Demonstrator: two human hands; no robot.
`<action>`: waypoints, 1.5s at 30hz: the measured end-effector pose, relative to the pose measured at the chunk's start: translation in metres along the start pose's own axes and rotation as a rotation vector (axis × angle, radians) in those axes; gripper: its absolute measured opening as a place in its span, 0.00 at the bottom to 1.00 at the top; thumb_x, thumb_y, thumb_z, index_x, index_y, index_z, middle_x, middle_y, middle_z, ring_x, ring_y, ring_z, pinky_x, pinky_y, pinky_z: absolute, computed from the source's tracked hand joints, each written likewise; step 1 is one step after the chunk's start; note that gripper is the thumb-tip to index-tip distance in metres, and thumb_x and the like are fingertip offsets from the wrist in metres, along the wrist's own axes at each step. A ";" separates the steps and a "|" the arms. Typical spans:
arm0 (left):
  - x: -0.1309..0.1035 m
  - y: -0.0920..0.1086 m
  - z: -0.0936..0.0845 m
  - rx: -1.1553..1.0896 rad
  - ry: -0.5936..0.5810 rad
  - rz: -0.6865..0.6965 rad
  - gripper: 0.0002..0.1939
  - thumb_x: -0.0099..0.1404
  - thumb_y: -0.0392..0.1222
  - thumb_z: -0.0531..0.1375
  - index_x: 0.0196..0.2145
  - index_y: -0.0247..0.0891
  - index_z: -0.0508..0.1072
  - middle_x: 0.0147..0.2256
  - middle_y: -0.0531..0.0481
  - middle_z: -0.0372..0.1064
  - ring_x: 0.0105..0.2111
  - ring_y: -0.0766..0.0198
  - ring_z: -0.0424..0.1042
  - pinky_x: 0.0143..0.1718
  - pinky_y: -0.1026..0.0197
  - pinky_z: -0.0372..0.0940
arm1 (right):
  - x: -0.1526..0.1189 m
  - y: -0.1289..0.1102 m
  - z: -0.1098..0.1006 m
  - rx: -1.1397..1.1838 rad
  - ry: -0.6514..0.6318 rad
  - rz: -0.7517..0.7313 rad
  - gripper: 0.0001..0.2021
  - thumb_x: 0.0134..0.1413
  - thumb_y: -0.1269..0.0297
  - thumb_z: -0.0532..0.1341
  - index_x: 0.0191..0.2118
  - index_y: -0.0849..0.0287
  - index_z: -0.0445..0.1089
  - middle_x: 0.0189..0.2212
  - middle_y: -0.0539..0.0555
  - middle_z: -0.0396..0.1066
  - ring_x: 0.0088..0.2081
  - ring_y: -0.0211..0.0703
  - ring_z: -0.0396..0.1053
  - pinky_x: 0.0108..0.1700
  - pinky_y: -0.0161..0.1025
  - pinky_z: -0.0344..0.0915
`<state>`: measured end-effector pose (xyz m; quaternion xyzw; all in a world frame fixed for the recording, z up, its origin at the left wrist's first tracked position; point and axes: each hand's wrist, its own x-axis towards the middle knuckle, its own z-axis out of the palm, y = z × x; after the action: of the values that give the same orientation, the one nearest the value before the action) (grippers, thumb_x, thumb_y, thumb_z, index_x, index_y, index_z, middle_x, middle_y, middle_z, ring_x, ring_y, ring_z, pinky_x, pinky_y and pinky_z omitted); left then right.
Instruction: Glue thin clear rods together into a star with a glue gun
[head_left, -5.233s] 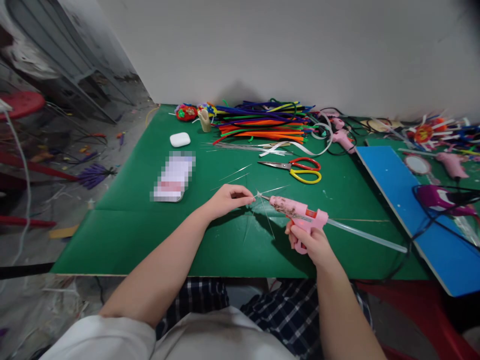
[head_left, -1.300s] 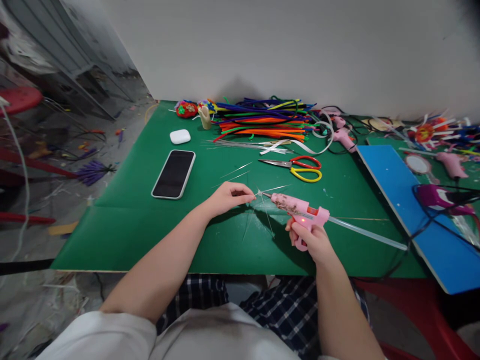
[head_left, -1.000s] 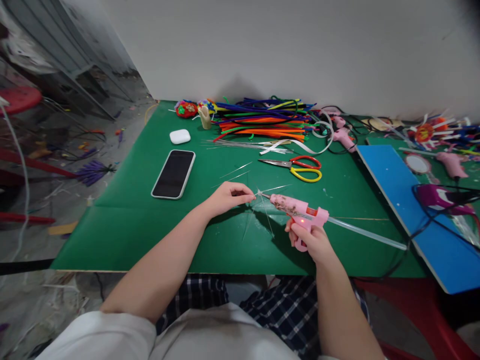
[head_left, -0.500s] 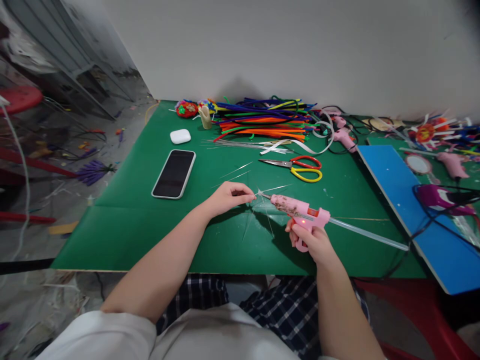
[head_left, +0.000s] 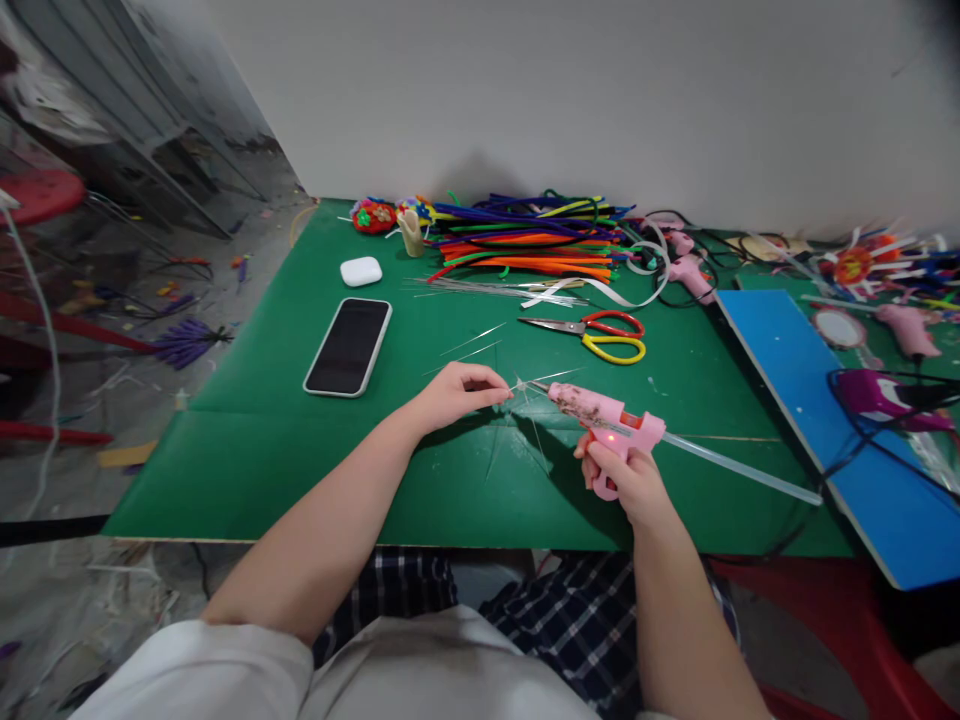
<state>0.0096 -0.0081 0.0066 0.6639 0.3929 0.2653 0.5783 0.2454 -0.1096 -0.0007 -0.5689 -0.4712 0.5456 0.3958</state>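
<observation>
Thin wires (head_left: 532,418) spread like a star from a small whitish centre, over the green table (head_left: 247,460). My left hand (head_left: 459,397) pinches one of them between thumb and fingertips, left of that centre. My right hand (head_left: 621,478) is wrapped round the handle of a pink glue gun (head_left: 592,408) with a small lit light. Its nozzle points left, just right of the wires' centre, and a clear glue stick (head_left: 739,466) juts from its back. Two loose wires (head_left: 474,340) lie beyond my left hand.
Scissors (head_left: 592,330) with red and yellow handles lie behind the glue gun. A phone (head_left: 347,347) and white case (head_left: 361,271) are at left. Coloured pipe cleaners (head_left: 529,240) are piled at the back. At right are a blue board (head_left: 817,400) and cables.
The glue gun in my right hand has moved slightly right, its nozzle drawing back from the wires' centre. My left hand has stayed in place.
</observation>
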 end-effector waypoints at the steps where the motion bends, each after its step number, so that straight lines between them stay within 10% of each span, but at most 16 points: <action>1: 0.000 0.000 0.000 -0.003 0.001 0.000 0.11 0.54 0.44 0.60 0.29 0.32 0.73 0.29 0.48 0.70 0.30 0.67 0.67 0.32 0.65 0.62 | 0.000 0.000 0.000 -0.002 0.005 -0.001 0.12 0.47 0.56 0.58 0.26 0.61 0.66 0.13 0.47 0.62 0.17 0.34 0.61 0.21 0.33 0.59; 45: 0.000 0.001 0.000 0.001 0.005 0.001 0.11 0.54 0.44 0.60 0.29 0.32 0.73 0.28 0.48 0.70 0.29 0.68 0.68 0.31 0.65 0.62 | -0.001 -0.002 0.001 0.041 -0.031 0.001 0.11 0.48 0.58 0.58 0.27 0.61 0.67 0.12 0.46 0.61 0.16 0.33 0.60 0.20 0.32 0.57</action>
<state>0.0101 -0.0079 0.0076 0.6639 0.3942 0.2672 0.5766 0.2444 -0.1097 0.0017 -0.5524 -0.4659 0.5638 0.3999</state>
